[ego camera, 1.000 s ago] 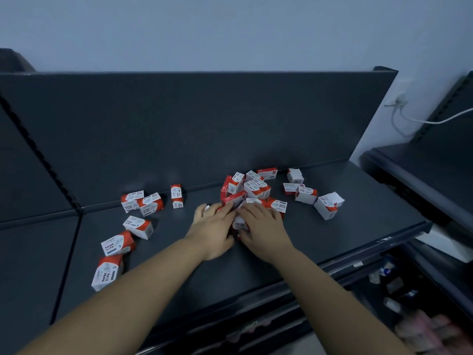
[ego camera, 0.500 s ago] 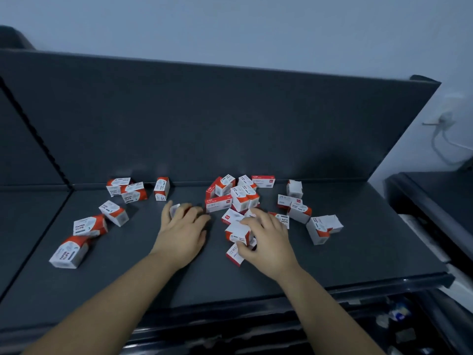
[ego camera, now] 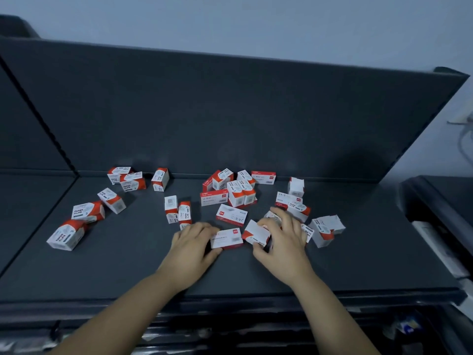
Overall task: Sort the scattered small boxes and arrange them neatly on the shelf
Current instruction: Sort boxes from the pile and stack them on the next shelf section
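Observation:
Several small red-and-white boxes lie scattered on the dark shelf [ego camera: 128,267]. My left hand [ego camera: 192,248] grips a flat red-and-white box [ego camera: 226,239] by its left end, low on the shelf surface. My right hand [ego camera: 281,244] holds another small box [ego camera: 256,233] tilted beside it, fingers curled over more boxes behind. A pile of boxes [ego camera: 238,190] sits just beyond my hands near the back panel. Two upright boxes [ego camera: 178,211] stand left of the pile. Paper-clip boxes [ego camera: 88,212] lie further left.
The shelf's back panel [ego camera: 230,119] rises behind the boxes. A loose group of boxes [ego camera: 323,228] lies right of my right hand. Another dark shelf unit [ego camera: 440,206] stands at the right. Lower shelves show below the front edge [ego camera: 230,301].
My left hand moved right from the bare shelf and took hold of the flat box. My right hand shifted slightly right with a box in its fingers. Two boxes now stand where the left hand was.

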